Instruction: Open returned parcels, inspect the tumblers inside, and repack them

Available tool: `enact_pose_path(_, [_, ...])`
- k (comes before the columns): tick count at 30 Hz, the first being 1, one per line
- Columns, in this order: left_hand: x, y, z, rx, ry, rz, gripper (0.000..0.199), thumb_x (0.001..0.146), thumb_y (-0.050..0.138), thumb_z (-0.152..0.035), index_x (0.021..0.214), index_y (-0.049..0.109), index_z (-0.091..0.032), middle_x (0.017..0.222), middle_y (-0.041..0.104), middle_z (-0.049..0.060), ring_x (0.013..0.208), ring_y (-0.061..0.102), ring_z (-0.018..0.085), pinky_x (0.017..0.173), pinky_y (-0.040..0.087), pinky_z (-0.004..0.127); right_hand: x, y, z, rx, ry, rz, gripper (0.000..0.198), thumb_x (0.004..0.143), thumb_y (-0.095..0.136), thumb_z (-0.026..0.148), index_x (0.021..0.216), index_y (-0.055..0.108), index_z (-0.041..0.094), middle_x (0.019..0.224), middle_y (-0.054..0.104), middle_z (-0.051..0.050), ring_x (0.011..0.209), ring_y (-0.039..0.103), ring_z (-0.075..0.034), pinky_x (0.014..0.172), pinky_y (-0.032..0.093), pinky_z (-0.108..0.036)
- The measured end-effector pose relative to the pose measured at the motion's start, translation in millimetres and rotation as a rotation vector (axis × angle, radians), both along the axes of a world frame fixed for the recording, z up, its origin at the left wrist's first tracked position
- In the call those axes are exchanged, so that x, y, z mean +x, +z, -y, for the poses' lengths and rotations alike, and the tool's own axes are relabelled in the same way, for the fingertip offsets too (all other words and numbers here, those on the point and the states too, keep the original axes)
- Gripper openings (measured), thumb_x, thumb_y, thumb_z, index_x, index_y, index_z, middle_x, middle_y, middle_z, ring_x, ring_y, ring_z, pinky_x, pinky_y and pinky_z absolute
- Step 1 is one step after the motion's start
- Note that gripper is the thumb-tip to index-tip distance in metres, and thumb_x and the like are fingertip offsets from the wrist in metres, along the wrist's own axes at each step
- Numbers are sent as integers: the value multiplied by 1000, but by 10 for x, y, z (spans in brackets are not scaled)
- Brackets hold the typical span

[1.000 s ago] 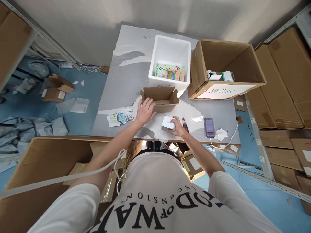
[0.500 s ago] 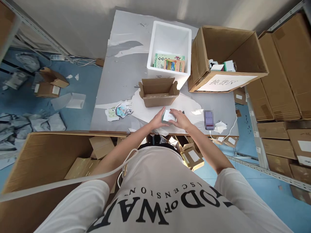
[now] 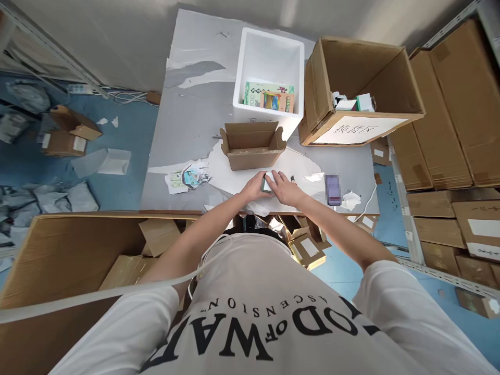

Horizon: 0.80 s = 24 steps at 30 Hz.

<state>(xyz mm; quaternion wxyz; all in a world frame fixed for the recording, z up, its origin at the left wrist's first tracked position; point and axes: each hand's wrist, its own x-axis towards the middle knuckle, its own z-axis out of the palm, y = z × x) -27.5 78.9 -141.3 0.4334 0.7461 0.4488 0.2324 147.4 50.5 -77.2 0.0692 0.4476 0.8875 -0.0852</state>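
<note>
Small box (image 3: 267,182), 1 piece: white upper face, grey-green side toward 9 o'clock; lettering not readable, much of the surface hidden under fingers. Location: at the near edge of the table (image 3: 187,125), in both hands.

Left hand (image 3: 253,187), 1: fingers and thumb closed about the 9 o'clock side. Right hand (image 3: 288,190), 1: fingers drawn together, laid across the top and the 3 o'clock side.

Changes: 1.0 s ago the right hand alone held the box, the left hand being at the open carton (image 3: 254,159). 0.5 s ago both hands already gripped it, with more white face and some print exposed; the right hand now covers more. The cutter (image 3: 292,179), its red handle visible 1.0 s ago, shows only a dark tip beyond the right hand.

Surroundings, from the box outward: open carton between 11 and 12 o'clock, near; phone (image 3: 333,190) at 3; crumpled printed paper (image 3: 193,176) at 9; white foam bin (image 3: 261,44) at 12, holding printed packets (image 3: 273,99); large carton (image 3: 318,99), lettered label in front, between 1 and 2.
</note>
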Motion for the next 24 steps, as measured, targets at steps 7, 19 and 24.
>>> enact_pose_path(7, [6, 54, 9, 11, 1, -15, 80, 61, 85, -41, 124, 44, -15, 122, 57, 15, 114, 58, 34, 96, 48, 47, -42, 22, -43, 30, 28, 6, 58, 92, 49, 31, 143, 39, 7, 148, 42, -27, 129, 47, -41, 95, 50, -51])
enact_pose_path(19, [-78, -87, 205, 62, 18, 82, 127, 59, 85, -46, 153, 6, -16, 152, 34, 24, 137, 43, 37, 109, 40, 51, 180, -111, -416, 162, -625, -409, 50, 94, 43, 27, 143, 40, 16, 140, 46, -21, 120, 56, -29, 100, 48, -48])
enact_pose_path(24, [31, 144, 182, 87, 129, 83, 102, 73, 73, -44, 152, 15, -14, 151, 35, 23, 138, 41, 35, 110, 40, 49, 269, -51, -32, 80, 26, -238, 42, 92, 39, 10, 126, 60, 23, 135, 58, -11, 130, 46, -26, 112, 29, -49])
